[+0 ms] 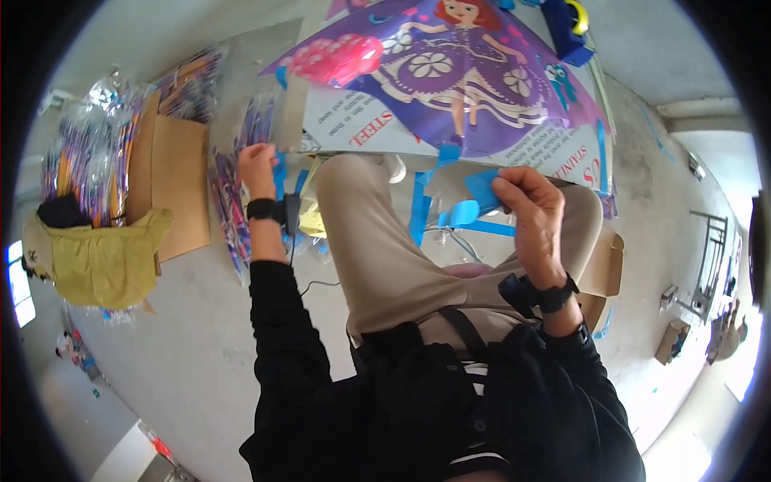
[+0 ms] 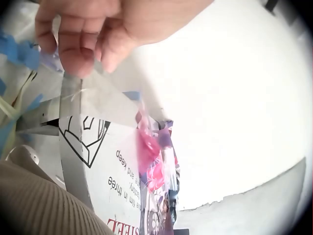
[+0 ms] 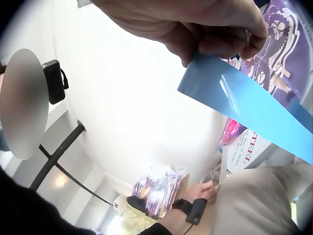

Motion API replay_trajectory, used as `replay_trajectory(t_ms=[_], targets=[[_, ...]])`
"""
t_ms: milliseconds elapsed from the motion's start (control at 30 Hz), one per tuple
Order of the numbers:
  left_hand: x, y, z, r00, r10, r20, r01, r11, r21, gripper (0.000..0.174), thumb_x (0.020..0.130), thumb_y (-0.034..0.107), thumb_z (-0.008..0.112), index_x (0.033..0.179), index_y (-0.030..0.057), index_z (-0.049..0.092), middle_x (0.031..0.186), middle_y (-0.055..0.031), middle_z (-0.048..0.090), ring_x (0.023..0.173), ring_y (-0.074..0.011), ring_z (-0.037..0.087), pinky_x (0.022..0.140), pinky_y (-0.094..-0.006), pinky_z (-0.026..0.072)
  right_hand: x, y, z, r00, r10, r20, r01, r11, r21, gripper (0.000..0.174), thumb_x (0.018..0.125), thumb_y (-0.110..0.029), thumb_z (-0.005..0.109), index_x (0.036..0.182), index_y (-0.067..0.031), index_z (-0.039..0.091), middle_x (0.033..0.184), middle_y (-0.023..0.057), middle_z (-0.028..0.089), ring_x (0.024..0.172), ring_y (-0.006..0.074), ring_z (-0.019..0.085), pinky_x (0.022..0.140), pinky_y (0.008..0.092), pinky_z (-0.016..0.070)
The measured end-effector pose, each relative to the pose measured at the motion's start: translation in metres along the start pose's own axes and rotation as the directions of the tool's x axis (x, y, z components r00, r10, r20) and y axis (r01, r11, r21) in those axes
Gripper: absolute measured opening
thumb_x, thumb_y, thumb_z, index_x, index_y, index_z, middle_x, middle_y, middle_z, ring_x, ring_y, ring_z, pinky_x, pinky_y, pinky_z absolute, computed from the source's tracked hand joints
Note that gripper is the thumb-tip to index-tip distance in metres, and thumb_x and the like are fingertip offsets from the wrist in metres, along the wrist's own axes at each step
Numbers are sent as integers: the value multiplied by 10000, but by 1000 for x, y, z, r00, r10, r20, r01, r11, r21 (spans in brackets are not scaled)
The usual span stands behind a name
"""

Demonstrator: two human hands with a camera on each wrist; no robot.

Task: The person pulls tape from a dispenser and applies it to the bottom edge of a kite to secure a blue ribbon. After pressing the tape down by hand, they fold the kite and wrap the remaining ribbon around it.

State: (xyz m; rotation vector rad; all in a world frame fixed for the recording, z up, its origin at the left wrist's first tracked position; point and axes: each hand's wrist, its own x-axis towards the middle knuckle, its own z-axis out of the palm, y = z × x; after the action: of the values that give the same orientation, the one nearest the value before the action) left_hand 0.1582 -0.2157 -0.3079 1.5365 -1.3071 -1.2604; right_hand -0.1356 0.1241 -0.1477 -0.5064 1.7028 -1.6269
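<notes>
A strip of blue tape [image 1: 482, 191] [image 3: 239, 98] is pinched at one end between the thumb and fingers of my right hand [image 1: 536, 213] [image 3: 195, 24], in front of the table's near edge. In the right wrist view the strip slants down to the right. My left hand [image 1: 259, 167] [image 2: 93, 29] is at the table's left near corner, its fingers loosely bent with the tips at the metal edge [image 2: 73, 147]; no held thing shows. On the tabletop lies a purple princess sheet [image 1: 401, 88], with a pink balloon-like piece [image 1: 337, 60] at its left.
Blue tape pieces [image 1: 419, 210] hang below the table's near edge, above my knees. A blue tape dispenser [image 1: 567, 36] stands at the back right. To the left are a cardboard box [image 1: 181, 181], bundles of shiny packets [image 1: 92, 153] and a yellow-green cloth [image 1: 108, 261].
</notes>
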Motion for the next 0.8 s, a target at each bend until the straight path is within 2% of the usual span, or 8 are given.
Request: replay_trajectory(t_ms=[67, 200, 233, 300, 433, 500, 733, 800], targets=[[-22, 23, 3, 986, 149, -70, -141, 985, 104, 198, 802, 117, 739, 946, 6, 662, 827, -34, 647, 669, -133, 618, 594, -241, 487, -1, 4, 2, 1000, -15, -5, 15, 998, 57, 96, 890, -57, 710, 963, 4, 706, 791, -38, 649, 682, 24, 505, 614, 198, 404], [-144, 106, 55, 886, 283, 367, -231, 956, -179, 148, 842, 72, 694, 984, 35, 675, 881, -24, 655, 798, -103, 621, 760, -243, 503, 7, 47, 1, 1000, 9, -23, -8, 998, 58, 88, 884, -63, 710, 951, -6, 705, 795, -36, 656, 678, 23, 503, 601, 202, 404], [-170, 101, 73, 841, 333, 427, -324, 941, -97, 154, 837, 70, 693, 986, 41, 670, 895, -12, 662, 813, -92, 622, 763, -238, 502, 9, 60, -3, 998, 47, -29, -45, 997, 63, 85, 880, -64, 708, 936, -1, 698, 791, -31, 653, 674, 28, 503, 597, 207, 406], [-215, 89, 104, 780, 105, 618, -85, 994, -61, 207, 828, 139, 716, 998, 36, 661, 917, -14, 677, 852, -93, 633, 795, -242, 499, 12, 79, -10, 994, 97, -53, -90, 987, 134, 68, 880, -58, 699, 917, -2, 690, 781, -23, 646, 671, 36, 507, 597, 210, 405], [-274, 55, 164, 714, -16, 700, 104, 991, -84, 176, 852, 141, 714, 961, 20, 648, 854, -5, 650, 843, -85, 607, 768, -232, 474, 15, 81, -20, 988, 100, -121, -76, 979, 189, 56, 883, -52, 692, 905, -1, 683, 769, -15, 640, 669, 43, 509, 597, 217, 408], [-281, 38, 180, 540, -64, 840, 303, 945, -123, 114, 862, 87, 699, 927, 18, 635, 839, 2, 630, 823, -73, 589, 729, -231, 460, 24, 88, -25, 983, 98, -153, -63, 974, 218, 60, 883, -56, 694, 905, -2, 680, 767, -11, 639, 677, 51, 521, 612, 225, 425], [-265, 24, 209, 696, -203, 688, 313, 949, -37, 82, 861, 26, 676, 907, 11, 610, 801, 2, 608, 750, -75, 566, 686, -246, 449, 71, 132, -33, 961, 30, -276, -44, 998, -47, 99, 807, -59, 740, 875, 9, 718, 744, 32, 689, 679, 94, 587, 644, 258, 478], [-264, 18, 214, 797, -130, 590, 144, 989, 24, 146, 840, 16, 687, 958, -2, 602, 878, -61, 644, 822, -156, 616, 731, -301, 479, 80, 134, -30, 959, 63, -275, -97, 989, -110, 103, 794, -61, 747, 865, 9, 720, 735, 35, 694, 675, 104, 598, 647, 269, 485]])
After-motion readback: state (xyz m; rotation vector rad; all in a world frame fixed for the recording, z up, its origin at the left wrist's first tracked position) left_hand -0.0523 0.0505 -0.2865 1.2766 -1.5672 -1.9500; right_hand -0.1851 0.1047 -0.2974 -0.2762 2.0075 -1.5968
